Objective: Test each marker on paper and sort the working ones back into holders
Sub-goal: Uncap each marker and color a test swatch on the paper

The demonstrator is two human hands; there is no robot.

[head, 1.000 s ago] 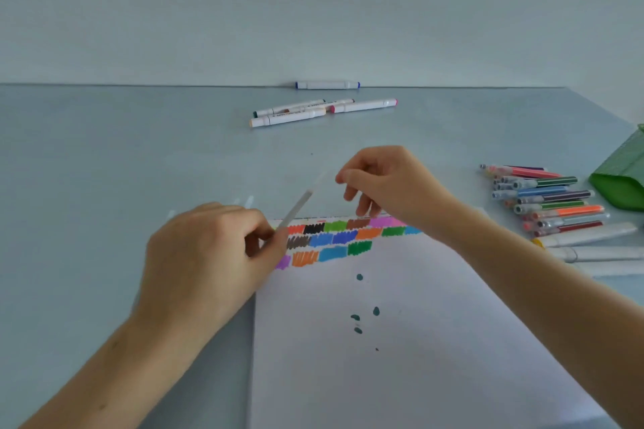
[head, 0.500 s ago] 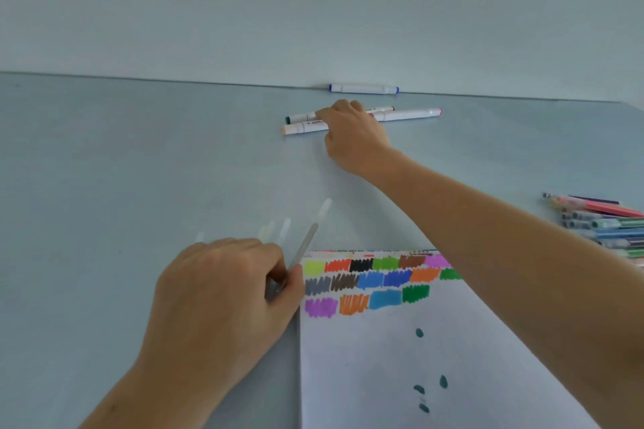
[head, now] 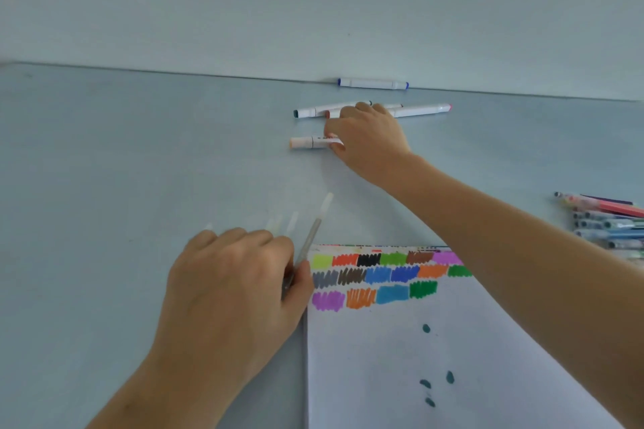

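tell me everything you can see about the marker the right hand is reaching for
The peach-capped marker is a white, plastic-looking barrel with a pale peach cap at its left end and dark print beside it. It lies flat, crosswise on the grey table, nearer than the other white markers. The right hand covers its right end, fingers pinching it.

Quick count: five fat white markers out on the surface (head: pixel 139 185), one blue-capped (head: pixel 373 83) by the wall, three bunched below it (head: pixel 418 111), and one peach-capped (head: pixel 306 142) that my right hand (head: pixel 366 139) is on. My left hand (head: pixel 237 286) has one thin clear pen (head: pixel 312 237). One sheet of paper (head: pixel 383 376) with fifteen colour swatches (head: pixel 380 280) that I can count, plus four teal blots (head: pixel 426 328). The pile of skinny pens (head: pixel 606 216) on the right is cut off by the edge, so no real number there.
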